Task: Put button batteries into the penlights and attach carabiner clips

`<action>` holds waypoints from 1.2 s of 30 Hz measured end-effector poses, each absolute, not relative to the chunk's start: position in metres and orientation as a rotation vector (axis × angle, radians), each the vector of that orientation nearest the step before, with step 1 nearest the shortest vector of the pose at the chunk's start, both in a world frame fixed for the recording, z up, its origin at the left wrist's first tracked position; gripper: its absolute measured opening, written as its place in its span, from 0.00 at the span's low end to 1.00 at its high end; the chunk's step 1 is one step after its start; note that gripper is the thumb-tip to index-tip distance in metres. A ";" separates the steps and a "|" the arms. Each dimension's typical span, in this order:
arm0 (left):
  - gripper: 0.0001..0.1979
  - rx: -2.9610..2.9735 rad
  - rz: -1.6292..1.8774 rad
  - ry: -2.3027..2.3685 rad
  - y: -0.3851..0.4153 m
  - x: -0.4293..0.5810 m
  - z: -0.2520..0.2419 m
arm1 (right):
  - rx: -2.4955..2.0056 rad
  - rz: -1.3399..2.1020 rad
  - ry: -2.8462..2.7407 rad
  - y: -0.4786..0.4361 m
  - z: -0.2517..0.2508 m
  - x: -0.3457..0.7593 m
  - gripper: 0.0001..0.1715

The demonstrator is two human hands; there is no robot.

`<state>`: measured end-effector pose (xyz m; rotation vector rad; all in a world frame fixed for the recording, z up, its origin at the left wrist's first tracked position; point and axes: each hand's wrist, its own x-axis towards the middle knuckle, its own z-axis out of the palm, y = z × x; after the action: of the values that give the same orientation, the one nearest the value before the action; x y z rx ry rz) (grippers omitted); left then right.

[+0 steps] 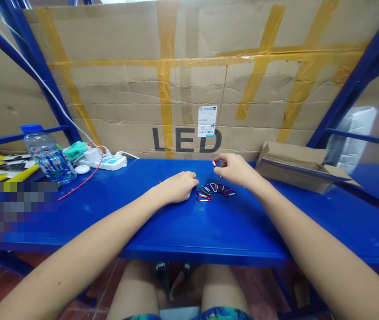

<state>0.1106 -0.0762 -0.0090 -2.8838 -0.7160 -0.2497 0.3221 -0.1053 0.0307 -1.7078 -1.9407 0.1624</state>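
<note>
Bench: blue steel workbench [142, 231] under both hands.
Box: open cardboard box [296, 171], right of the right-hand grip.
Power strip: white power strip [104, 162], well left of both grips, near a plastic water bottle [49, 158].
Left hand [176, 186]: palm down on the bench, loosely curled, holding nothing visible.
Right hand [236, 171]: raised, narrow pinch on a red carabiner [214, 163].
Carabiners: small multicoloured carabiners [213, 191] fanned on the bench, below the right-hand grip, just beside the left hand.

The right hand [237, 171] pinches a small red carabiner [214, 163].
</note>
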 end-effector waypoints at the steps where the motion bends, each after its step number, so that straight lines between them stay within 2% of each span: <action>1: 0.13 -2.881 -0.241 -0.721 -0.076 0.111 -0.009 | -1.711 0.165 -1.938 -0.105 0.031 0.322 0.16; 12: 0.15 -2.972 -0.220 -0.765 -0.083 0.107 -0.002 | -1.699 0.147 -1.950 -0.101 0.026 0.324 0.15; 16: 0.13 -2.884 -0.270 -0.827 -0.084 0.101 0.005 | -1.708 0.163 -1.936 -0.102 0.028 0.324 0.14; 25: 0.11 -2.784 -0.116 -0.914 -0.083 0.101 0.004 | -1.441 0.409 -1.954 -0.099 0.021 0.321 0.15; 30: 0.06 -2.861 -0.140 -1.045 -0.083 0.104 0.006 | -1.375 0.440 -2.029 -0.097 0.017 0.321 0.19; 36: 0.02 -2.932 -0.115 -1.175 -0.091 0.104 0.013 | -1.292 0.441 -2.149 -0.098 0.016 0.319 0.11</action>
<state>0.1039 -0.0910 0.0126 -2.9317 -1.1749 -0.1145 0.3194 -0.0980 0.0161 -1.2925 -2.1494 0.4410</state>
